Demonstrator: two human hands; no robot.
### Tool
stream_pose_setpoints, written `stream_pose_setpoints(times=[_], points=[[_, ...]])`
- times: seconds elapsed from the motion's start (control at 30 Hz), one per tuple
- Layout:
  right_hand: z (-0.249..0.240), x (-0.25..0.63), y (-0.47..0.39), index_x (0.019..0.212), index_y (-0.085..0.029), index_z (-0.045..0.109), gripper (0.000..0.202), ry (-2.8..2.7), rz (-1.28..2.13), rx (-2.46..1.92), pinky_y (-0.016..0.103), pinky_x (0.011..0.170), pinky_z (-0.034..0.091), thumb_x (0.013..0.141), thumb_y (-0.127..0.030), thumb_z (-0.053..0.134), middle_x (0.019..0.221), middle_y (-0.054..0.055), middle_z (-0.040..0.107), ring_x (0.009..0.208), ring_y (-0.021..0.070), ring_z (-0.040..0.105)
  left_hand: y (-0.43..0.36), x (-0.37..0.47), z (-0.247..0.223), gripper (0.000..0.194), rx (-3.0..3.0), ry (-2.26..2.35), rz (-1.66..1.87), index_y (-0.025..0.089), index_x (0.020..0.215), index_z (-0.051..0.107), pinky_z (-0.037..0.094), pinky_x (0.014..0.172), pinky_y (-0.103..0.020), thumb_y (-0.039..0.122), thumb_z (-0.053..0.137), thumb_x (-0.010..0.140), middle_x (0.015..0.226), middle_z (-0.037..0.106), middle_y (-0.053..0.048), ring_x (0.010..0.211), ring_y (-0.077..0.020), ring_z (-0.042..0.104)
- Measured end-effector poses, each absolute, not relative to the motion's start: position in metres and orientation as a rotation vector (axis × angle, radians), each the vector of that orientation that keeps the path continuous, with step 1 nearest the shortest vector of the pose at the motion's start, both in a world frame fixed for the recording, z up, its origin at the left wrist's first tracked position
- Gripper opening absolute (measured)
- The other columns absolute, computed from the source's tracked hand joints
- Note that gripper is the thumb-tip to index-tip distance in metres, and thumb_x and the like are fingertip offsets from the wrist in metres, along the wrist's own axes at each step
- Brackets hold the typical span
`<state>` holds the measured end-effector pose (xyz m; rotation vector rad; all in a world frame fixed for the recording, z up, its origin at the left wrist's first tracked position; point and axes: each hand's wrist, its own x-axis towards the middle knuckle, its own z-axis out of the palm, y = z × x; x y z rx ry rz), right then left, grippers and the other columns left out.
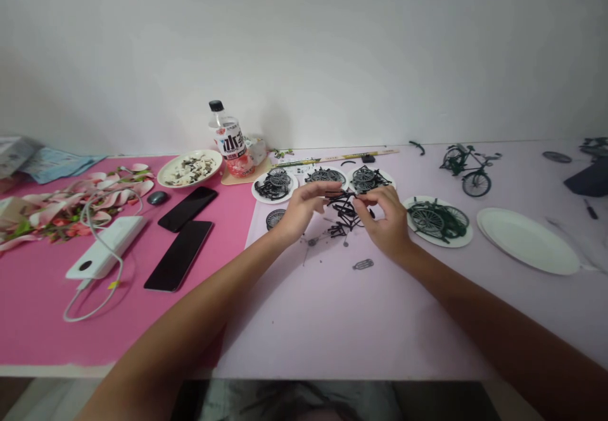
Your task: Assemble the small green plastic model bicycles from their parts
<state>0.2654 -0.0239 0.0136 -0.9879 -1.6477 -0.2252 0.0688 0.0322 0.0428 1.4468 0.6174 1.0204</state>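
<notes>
Between my two hands a black miniature bicycle frame [348, 209] is held above the lilac table. My left hand [306, 209] pinches a thin dark bar at its upper left, fingers pointing right. My right hand [386, 218] is closed on the right end of the frame. Loose small dark parts lie beneath, with a flat grey rack-like piece [363, 264] in front. A small wheel [275, 219] rests beside my left hand. Behind the hands are plates with dark wheels and parts, among them the left plate [256, 194].
On the right stand a finished-looking green bicycle [470, 166], a plate of green parts [468, 237] and a white oval plate [527, 240]. Toward the left are a bottle [232, 142], a snack plate [164, 177], two phones [178, 256], a power bank [107, 247] and pink flowers [92, 199].
</notes>
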Motion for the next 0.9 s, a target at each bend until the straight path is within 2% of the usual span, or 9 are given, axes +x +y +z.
stream_pose_setpoints(times=[0.1, 0.2, 0.33, 0.57, 0.8, 0.9], points=[[0.013, 0.266, -0.023, 0.087, -0.024, 0.064, 0.011, -1.642, -0.191, -1.007, 0.039, 0.072, 0.05, 0.096, -0.022, 0.067, 0.08, 0.003, 0.066, 0.08, 0.0225, 0.061, 0.027, 0.07, 0.044, 0.046, 1.535, 0.61, 1.019, 0.02, 0.112, 0.076, 0.053, 0.104, -0.042, 0.009, 0.064, 0.07, 0.127, 0.074, -0.009, 0.114, -0.0242, 0.069], [0.013, 0.268, -0.022, 0.087, -0.024, 0.064, 0.01, -1.64, -0.173, -1.009, 0.039, 0.071, 0.05, 0.096, -0.023, 0.067, 0.08, 0.003, 0.066, 0.079, 0.0226, 0.061, 0.022, 0.071, 0.046, 0.041, 1.546, 0.649, 1.014, 0.018, 0.118, 0.073, 0.054, 0.104, -0.042, 0.018, 0.076, 0.078, 0.131, 0.072, -0.012, 0.112, -0.0233, 0.07], [0.013, 0.269, -0.021, 0.088, -0.024, 0.065, 0.009, -1.639, -0.167, -1.013, 0.04, 0.072, 0.051, 0.096, -0.024, 0.067, 0.08, 0.004, 0.067, 0.079, 0.0227, 0.061, 0.02, 0.074, 0.048, 0.047, 1.513, 0.692, 0.982, 0.016, 0.125, 0.07, 0.057, 0.098, -0.042, 0.026, 0.082, 0.08, 0.118, 0.075, -0.014, 0.11, -0.0243, 0.071], [0.011, 0.267, -0.021, 0.087, -0.023, 0.066, 0.01, -1.641, -0.121, -1.017, 0.039, 0.07, 0.051, 0.096, -0.025, 0.068, 0.079, 0.003, 0.065, 0.077, 0.0218, 0.06, 0.023, 0.071, 0.046, 0.054, 1.461, 0.745, 0.9, 0.016, 0.128, 0.07, 0.056, 0.09, -0.037, 0.023, 0.085, 0.077, 0.107, 0.076, -0.011, 0.098, -0.021, 0.07], [0.01, 0.266, -0.021, 0.087, -0.023, 0.065, 0.01, -1.64, -0.104, -0.997, 0.038, 0.069, 0.051, 0.096, -0.024, 0.068, 0.078, 0.003, 0.065, 0.076, 0.0213, 0.06, 0.026, 0.072, 0.044, 0.053, 1.417, 0.809, 0.918, 0.018, 0.124, 0.073, 0.051, 0.086, -0.033, 0.049, 0.083, 0.082, 0.091, 0.072, -0.004, 0.088, -0.0162, 0.064], [0.01, 0.265, -0.022, 0.086, -0.024, 0.065, 0.011, -1.633, -0.055, -1.003, 0.038, 0.069, 0.051, 0.096, -0.025, 0.068, 0.078, 0.003, 0.065, 0.076, 0.0213, 0.06, 0.025, 0.073, 0.044, 0.053, 1.383, 0.787, 0.889, 0.017, 0.114, 0.076, 0.049, 0.083, -0.031, 0.056, 0.082, 0.079, 0.089, 0.07, -0.003, 0.085, -0.0148, 0.061]])
